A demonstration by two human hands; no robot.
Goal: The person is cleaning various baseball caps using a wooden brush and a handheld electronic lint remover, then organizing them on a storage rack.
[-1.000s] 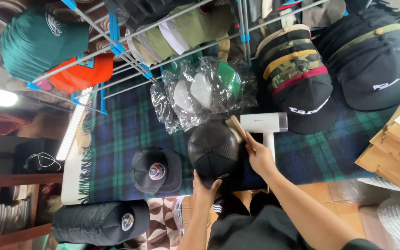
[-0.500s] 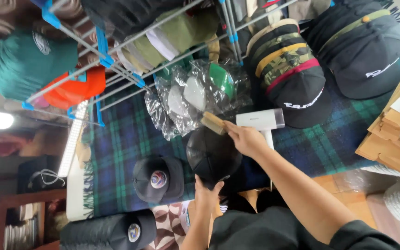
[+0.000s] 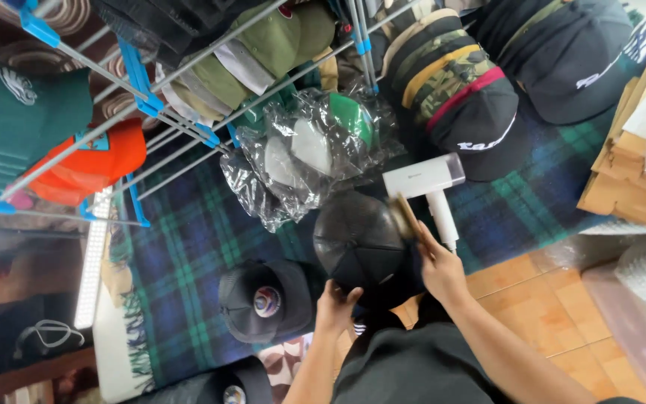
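My left hand holds a black cap from below, its rounded crown facing up. My right hand grips a wooden brush pressed against the cap's right side. A white hair dryer lies on the plaid blanket just beyond the brush. My dark trousers fill the bottom of the view.
Another black cap with a round patch lies on the blue-green plaid blanket. Caps in clear plastic bags lie ahead. A metal drying rack hangs with several caps. Stacked caps and cardboard sit to the right.
The brush has moved from the cap's far upper edge down along its right side. My left hand keeps its hold under the cap.
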